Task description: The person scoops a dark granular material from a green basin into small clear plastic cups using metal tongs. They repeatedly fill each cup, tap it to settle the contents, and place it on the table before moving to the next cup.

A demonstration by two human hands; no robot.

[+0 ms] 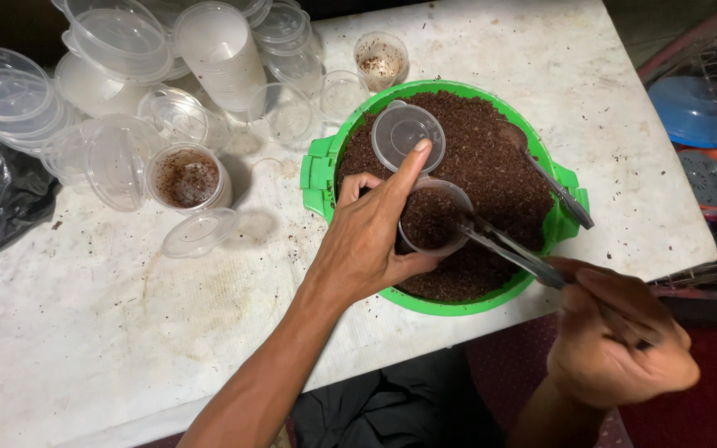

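**Q:** Why hold the cup right over the tub instead of on the table?

**Me:** So the spill drops back in. My left hand is wrapped round a small clear cup, fingers curled about its side and forefinger stretched up along the hinged lid to keep it flipped back. The cup sits low over the brown crumbly mix, inside the rim of the green tub, and looks partly filled.

**Q:** And the other hand?

**Me:** My right hand is closed round the handle of a metal spoon, its tip at the cup's mouth. It's a bit blurred, so I can't tell exactly how the fingers sit. A second spoon just lies across the mix, within reach.

**Q:** The stuff on the left?

**Me:** One filled cup stands apart with its lid open, beside a loose lid (the white table is grubby), and stacks of empty cups sit behind it.
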